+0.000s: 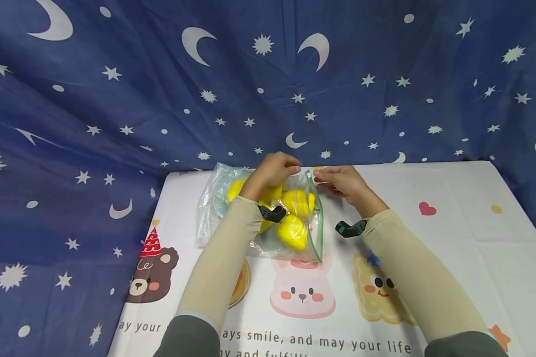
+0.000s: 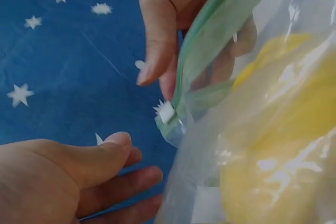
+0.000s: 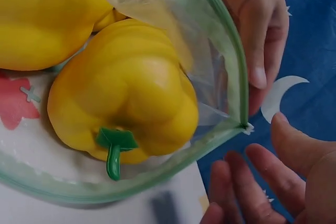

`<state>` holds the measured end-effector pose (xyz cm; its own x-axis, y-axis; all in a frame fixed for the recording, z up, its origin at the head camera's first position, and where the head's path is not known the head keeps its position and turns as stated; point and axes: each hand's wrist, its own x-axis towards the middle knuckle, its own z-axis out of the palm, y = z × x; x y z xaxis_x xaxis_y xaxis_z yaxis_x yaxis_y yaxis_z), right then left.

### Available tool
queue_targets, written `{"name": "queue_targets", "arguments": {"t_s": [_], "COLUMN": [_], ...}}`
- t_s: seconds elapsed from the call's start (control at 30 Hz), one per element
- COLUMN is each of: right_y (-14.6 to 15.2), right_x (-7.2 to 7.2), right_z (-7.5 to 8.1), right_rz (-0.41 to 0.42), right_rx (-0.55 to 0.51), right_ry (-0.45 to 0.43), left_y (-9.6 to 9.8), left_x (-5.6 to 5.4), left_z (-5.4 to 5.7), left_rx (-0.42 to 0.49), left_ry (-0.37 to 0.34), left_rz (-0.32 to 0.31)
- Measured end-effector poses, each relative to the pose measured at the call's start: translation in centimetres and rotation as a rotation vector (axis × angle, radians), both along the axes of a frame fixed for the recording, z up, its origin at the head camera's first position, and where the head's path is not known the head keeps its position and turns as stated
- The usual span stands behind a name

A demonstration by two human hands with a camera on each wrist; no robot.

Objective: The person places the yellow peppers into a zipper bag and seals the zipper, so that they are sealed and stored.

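A clear zip bag [image 1: 210,213] with a green-edged mouth lies on the table, its mouth facing right and parted. Several yellow pieces are inside, among them a bell pepper [image 3: 126,82] with a green stem and a rounder yellow piece [image 1: 292,232]. At the far corner of the mouth sits a small white slider [image 2: 166,112]. My left hand [image 1: 274,171] hovers over the bag's far side, its fingers loosely bent and holding nothing. Just right of the slider is my right hand [image 1: 344,183], fingers relaxed and spread; whether they touch the bag's edge is unclear.
The white tablecloth [image 1: 455,258] carries printed animals, a heart and lettering. A dark blue curtain [image 1: 268,99] with moons and stars rises right behind the table's far edge and along the left. Black wrist devices [image 1: 272,213] sit on both sleeves.
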<state>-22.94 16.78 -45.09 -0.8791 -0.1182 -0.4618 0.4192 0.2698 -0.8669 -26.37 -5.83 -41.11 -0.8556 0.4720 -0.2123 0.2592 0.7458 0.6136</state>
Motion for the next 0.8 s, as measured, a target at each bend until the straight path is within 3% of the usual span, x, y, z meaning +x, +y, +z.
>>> {"name": "queue_targets", "arguments": {"t_s": [0.33, 0.6, 0.8], "right_y": [-1.4, -1.4, -1.0], "right_x": [-0.2, 0.1, 0.1], "right_z": [-0.2, -0.3, -0.5], "right_rz": [-0.062, -0.054, -0.042], "right_rx": [-0.036, 0.014, 0.013], "right_ry": [0.072, 0.096, 0.098], "left_y": [0.1, 0.4, 0.6], "left_x": [-2.0, -2.0, -1.8], "left_z": [-1.5, -2.2, -2.4], "left_rx": [0.023, 0.058, 0.097], "left_ry": [-0.078, -0.135, -0.113], "left_rz": [-0.121, -0.125, -0.116]}}
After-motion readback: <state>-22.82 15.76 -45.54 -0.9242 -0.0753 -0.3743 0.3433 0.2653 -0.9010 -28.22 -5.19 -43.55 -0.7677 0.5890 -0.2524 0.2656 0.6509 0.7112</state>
